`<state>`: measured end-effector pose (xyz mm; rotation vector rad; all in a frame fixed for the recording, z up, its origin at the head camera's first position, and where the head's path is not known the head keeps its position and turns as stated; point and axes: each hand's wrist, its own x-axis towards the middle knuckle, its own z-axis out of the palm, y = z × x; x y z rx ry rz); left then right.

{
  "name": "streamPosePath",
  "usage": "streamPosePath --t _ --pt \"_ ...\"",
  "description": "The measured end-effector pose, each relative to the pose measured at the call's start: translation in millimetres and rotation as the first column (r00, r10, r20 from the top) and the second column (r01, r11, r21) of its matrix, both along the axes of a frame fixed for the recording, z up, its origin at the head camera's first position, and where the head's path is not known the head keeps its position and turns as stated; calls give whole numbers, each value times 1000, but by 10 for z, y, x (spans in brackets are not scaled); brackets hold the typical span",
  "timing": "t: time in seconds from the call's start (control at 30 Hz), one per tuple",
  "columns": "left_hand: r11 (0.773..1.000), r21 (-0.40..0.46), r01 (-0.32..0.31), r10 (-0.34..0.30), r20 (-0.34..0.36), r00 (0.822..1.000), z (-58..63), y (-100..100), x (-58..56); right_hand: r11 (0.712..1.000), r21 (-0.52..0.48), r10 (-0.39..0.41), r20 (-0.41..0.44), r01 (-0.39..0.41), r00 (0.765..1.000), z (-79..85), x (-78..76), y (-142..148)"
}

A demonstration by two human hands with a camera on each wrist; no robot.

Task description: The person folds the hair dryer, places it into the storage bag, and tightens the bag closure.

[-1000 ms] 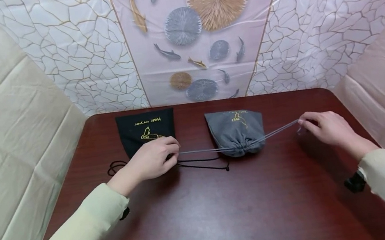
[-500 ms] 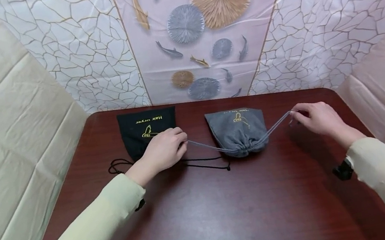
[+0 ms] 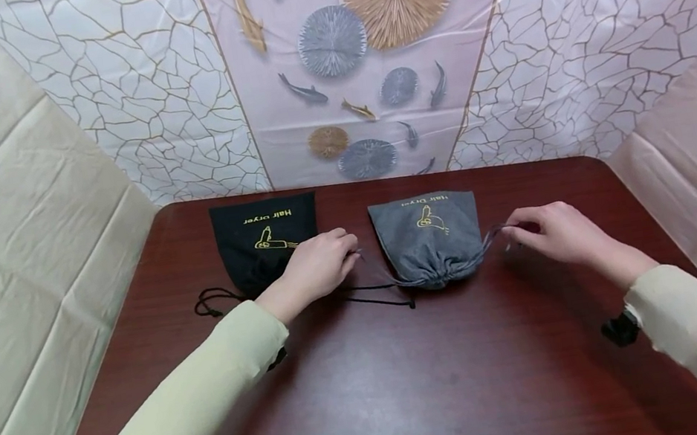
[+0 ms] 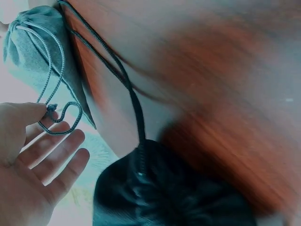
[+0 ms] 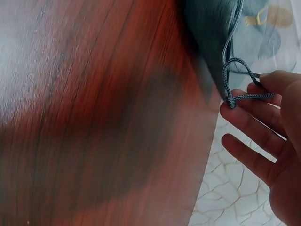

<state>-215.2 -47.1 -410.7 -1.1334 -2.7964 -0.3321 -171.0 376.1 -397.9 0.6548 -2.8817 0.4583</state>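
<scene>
A grey drawstring bag (image 3: 432, 235) lies flat with its gathered mouth toward me and "Hair Dryer" printed upside down in yellow. My left hand (image 3: 321, 263) pinches the knotted end of its left drawstring; in the left wrist view the cord (image 4: 61, 52) runs slack from thumb and finger to the bag. On the other side, my right hand (image 3: 557, 235) pinches the right drawstring, whose looped, knotted end (image 5: 231, 101) hangs by the fingers in the right wrist view. A matching black drawstring bag (image 3: 254, 262) lies to the left, partly hidden behind my left hand.
The black bag's cords stretch over the table, one pair curled at left (image 3: 207, 302), another (image 3: 382, 304) lying in front of the grey bag. The brown table (image 3: 414, 388) meets a patterned cloth backdrop (image 3: 335, 39); plain cloth (image 3: 5, 179) hangs at the left side.
Both hands have moved inward toward the grey bag, still pinching its cords. The drawstrings have gone from stretched taut to slack. Both bags have stayed in place.
</scene>
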Motion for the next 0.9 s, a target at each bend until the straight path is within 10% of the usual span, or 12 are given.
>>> streamPosePath --t 0.5,0.9 --pt "994 -105 -14 23 77 997 112 296 -81 996 61 65 82 -70 994 175 59 -353" --pt "990 -134 -42 52 74 996 439 -14 96 985 169 -33 68 21 997 408 173 -318"
